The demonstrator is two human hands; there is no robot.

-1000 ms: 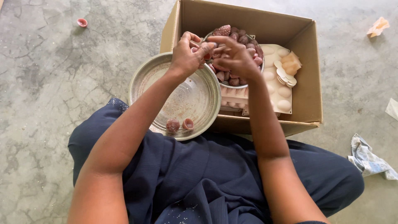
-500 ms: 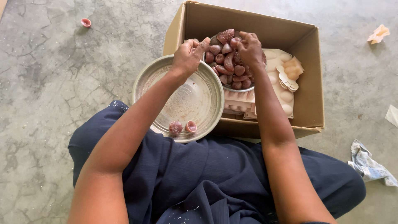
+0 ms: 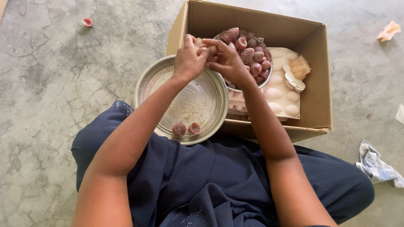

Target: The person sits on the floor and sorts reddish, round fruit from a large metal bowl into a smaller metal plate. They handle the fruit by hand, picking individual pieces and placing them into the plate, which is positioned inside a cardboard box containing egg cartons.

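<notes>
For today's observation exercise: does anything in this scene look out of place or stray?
Yes. One small reddish cup lies alone on the concrete floor, far from the bowl of similar pieces in the cardboard box. A crumpled cloth lies nearby.

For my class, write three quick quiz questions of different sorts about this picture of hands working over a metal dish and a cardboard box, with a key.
1. True or false: the large metal dish holds two small reddish pieces.
2. Where does the bowl of reddish pieces sit? A) on the bare floor B) inside the cardboard box C) on the lap
3. Fill in: the left hand and right hand meet above the rim of the ____.

Key: 1 true; 2 B; 3 dish.
</notes>
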